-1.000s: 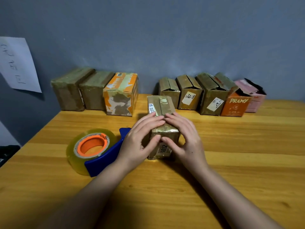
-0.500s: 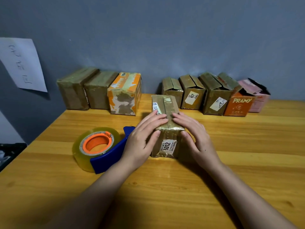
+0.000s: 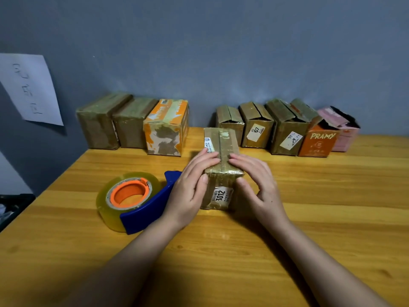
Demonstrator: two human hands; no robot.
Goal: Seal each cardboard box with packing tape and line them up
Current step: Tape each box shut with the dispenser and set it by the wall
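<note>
Cardboard box (image 3: 221,165) marked 3012 sits near the middle of the wooden surface (image 3: 309,218), lying lengthwise along the twelve-to-six line, its labelled end facing six o'clock. A glossy strip of tape runs along the top seam and folds down over the near edge. Both hands are apart, one on each flank. The left hand (image 3: 190,187) lies at nine o'clock of the box, fingers flat across the top beside the seam and thumb against the near end face. The right hand (image 3: 259,180) lies at three o'clock, fingers stretched onto the top, thumb bent beside the box's lower corner; whether that thumb touches the cardboard cannot be told. Neither hand clamps the box; they press on it.

At nine o'clock of the box, just behind the left hand, lies the tape dispenser (image 3: 137,200), blue frame, orange core, clear roll. At eleven o'clock, against the wall, three closed boxes (image 3: 132,125) stand touching in a row. From twelve to two o'clock five more boxes (image 3: 285,127) stand side by side, their top flaps parted.

By its size and worn skin the box is probably light and fairly stiff, though the walls would give under a hard squeeze. The taped top looks slick, so fingers would slide there. Better to take it by the two long side walls, low down, palms flat, and carry it towards the row at eleven o'clock.
</note>
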